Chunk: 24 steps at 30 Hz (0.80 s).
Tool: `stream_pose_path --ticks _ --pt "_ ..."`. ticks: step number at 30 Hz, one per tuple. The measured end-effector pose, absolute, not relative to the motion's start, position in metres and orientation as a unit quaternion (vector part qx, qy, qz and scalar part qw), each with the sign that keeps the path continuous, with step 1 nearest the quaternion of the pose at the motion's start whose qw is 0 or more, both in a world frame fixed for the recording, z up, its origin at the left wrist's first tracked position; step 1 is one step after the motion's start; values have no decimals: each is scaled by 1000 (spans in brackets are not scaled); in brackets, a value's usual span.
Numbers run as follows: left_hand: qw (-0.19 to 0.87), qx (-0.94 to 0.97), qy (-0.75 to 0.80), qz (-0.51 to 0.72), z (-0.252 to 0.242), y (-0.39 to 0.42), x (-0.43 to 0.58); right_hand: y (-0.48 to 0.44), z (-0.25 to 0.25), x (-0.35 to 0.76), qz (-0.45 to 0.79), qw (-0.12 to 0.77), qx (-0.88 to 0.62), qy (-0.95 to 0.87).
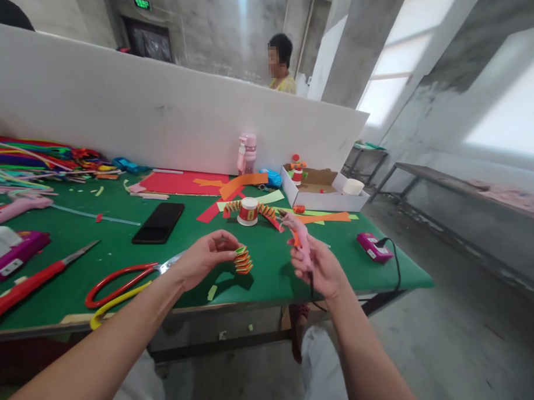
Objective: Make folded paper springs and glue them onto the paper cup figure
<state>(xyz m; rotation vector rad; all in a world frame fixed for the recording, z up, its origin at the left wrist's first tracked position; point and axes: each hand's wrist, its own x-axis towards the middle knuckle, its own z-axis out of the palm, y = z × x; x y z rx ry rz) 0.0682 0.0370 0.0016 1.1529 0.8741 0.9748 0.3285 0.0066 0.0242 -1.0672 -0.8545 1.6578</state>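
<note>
Between thumb and fingers, my left hand [211, 254] pinches a folded paper spring [243, 261] in orange and green, held just above the table's front part. My right hand [317, 262] is wrapped around a pink hot glue gun [301, 239], its nozzle pointing up and toward the paper cup. Beyond both hands a small white paper cup [249, 212] with a red and gold band stands on the table, a zigzag paper strip [266, 211] sticking out on each side. Scissors [125, 281] with red and yellow handles lie partly behind my left forearm.
On the green table [278, 275] lie a black phone [159, 223], a red-handled cutting tool [42, 283], coloured paper strips [324, 218] and purple power sockets [374, 247]. A white box [326, 197] holds a small paper figure. A pink bottle [248, 154] stands against the white partition [159, 110]; a person is beyond it.
</note>
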Motion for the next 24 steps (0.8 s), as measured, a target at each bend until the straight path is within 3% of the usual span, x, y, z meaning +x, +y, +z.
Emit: stream_pose_path --ticks 4,10,16,24 --pt "596 545 394 439 3 36 64 -1 23 311 590 486 -445 -467" --pt "579 519 430 459 3 38 60 -11 33 312 448 415 -491 -621" --pt "572 521 434 462 0 39 61 -13 35 307 367 352 -511 -693" --pt "576 533 433 444 -4 40 63 -13 35 307 329 342 -516 -713"
